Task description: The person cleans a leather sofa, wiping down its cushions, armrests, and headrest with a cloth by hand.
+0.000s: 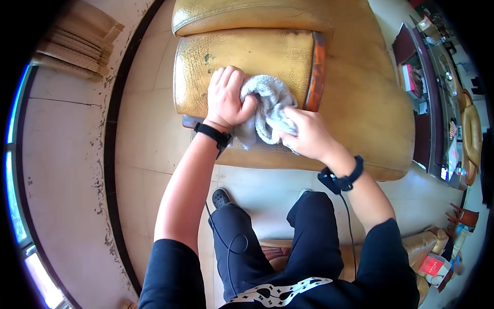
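A crumpled grey towel point(267, 100) is bunched between my two hands, over the front of a yellow-brown leather armrest point(272, 49). My left hand point(226, 98) is closed at the towel's left side, its thumb against the fabric and its curled fingers over the leather. On the other side, my right hand point(306, 131) grips the towel's lower right part, with its fingertips partly hidden in the folds. The armrest's leather has worn dark patches, and a reddish-brown wooden trim point(316, 72) runs along its right edge.
The wide leather seat point(368, 98) extends to the right of the armrest. A dark cabinet point(419, 103) stands farther right. A peeling wall point(67, 129) and a curtain point(80, 38) are on the left. Thin cables hang from both wrist bands. A red-and-white box point(435, 268) is at lower right.
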A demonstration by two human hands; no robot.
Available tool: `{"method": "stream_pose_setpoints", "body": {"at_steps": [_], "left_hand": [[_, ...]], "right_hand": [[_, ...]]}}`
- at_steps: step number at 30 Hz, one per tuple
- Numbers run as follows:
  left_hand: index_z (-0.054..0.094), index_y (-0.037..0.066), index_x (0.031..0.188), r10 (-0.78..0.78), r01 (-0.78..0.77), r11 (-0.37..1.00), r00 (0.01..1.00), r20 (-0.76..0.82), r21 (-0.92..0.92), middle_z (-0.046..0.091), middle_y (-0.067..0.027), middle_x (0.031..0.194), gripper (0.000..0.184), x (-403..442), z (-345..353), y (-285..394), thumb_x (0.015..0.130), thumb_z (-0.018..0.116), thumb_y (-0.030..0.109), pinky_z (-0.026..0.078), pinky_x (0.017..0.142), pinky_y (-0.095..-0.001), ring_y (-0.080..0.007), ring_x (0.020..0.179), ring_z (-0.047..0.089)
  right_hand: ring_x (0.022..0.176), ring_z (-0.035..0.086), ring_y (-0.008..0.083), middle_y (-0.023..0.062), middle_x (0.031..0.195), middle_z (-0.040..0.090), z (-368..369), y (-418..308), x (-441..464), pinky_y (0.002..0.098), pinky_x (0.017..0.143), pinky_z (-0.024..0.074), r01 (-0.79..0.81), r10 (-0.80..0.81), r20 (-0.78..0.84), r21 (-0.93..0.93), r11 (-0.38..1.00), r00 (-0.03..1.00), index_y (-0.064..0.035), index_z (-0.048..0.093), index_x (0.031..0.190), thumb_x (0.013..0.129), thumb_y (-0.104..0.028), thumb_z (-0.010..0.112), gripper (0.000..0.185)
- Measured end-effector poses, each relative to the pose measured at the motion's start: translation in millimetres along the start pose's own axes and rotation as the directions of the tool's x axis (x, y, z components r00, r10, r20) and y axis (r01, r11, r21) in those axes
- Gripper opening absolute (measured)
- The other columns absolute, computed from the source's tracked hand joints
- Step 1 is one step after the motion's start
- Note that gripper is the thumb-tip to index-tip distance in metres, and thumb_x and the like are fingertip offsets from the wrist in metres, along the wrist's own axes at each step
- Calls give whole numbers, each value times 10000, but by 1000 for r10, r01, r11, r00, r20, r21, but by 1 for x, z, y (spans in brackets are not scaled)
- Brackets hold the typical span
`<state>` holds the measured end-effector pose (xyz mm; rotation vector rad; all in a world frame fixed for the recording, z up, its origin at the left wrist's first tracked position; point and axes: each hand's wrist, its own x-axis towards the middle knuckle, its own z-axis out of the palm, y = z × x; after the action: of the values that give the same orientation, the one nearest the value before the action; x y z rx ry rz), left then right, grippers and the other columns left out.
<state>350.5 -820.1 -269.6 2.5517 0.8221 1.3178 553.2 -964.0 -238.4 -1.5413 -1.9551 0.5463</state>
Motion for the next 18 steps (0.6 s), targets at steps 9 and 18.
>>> {"method": "stream_pose_setpoints", "body": {"at_steps": [9,18], "left_hand": [[551,12,1134,-543,748,640,601,586,-175,632,-173,964,479,-80,-93,49,767,818,166,545,781,-437,-381,863,651],[711,-12,1087,-305,894,402,333,892,-196,706,-163,1088,252,-116,-195,100,869,768,101,547,890,-391,-324,1013,693]], "right_hand": [[1230,641,256,136,1330,659,-54,-11,-27,405,1082,493,-185,427,259,960,-208,866,9,492,1465,980,-1,540,488],[1277,614,275,142,1353,651,-106,-132,-7,447,1130,461,-170,500,382,892,-419,777,1,525,1437,983,-86,540,463]]}}
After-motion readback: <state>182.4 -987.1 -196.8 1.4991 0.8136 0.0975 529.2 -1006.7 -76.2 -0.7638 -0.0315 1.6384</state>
